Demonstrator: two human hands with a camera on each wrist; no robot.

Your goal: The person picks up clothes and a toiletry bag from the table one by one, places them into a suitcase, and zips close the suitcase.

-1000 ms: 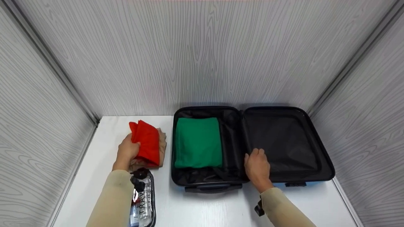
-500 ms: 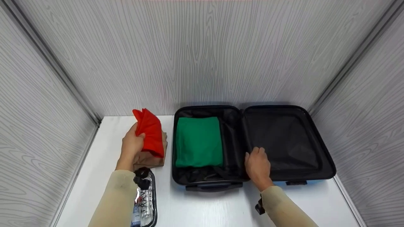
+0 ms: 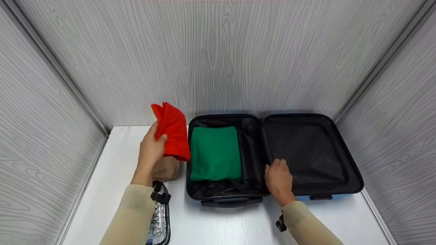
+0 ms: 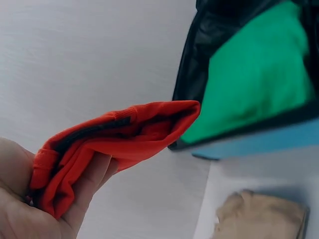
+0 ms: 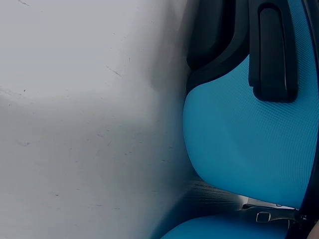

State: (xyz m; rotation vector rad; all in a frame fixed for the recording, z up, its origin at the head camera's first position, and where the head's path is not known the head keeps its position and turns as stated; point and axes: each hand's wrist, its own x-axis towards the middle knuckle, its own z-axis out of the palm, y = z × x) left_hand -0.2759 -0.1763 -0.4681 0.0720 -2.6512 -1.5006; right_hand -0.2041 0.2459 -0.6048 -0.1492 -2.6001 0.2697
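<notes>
My left hand (image 3: 150,149) holds a folded red garment (image 3: 173,132) up off the table, thumb on top and fingers underneath. In the left wrist view the folded layers of this red garment (image 4: 144,134) face the camera. An open suitcase (image 3: 303,153) lies to the right, with a folded green garment (image 3: 215,153) in its left half. My right hand (image 3: 279,180) grips the suitcase at the front of the middle edge where the halves meet. The right wrist view shows mostly its blue shell (image 5: 239,134); only a sliver of the hand appears there.
A folded beige garment (image 3: 167,172) lies on the white table (image 3: 201,228), left of the suitcase. In front of it is a clear toiletry bag (image 3: 160,221) with dark lettering, partly behind the left sleeve. Grey wood-grain walls (image 3: 218,61) stand at the back and both sides.
My left hand has lifted the red garment off the beige one and carried it right and toward the back, to the suitcase's left rim. The right hand stays in place.
</notes>
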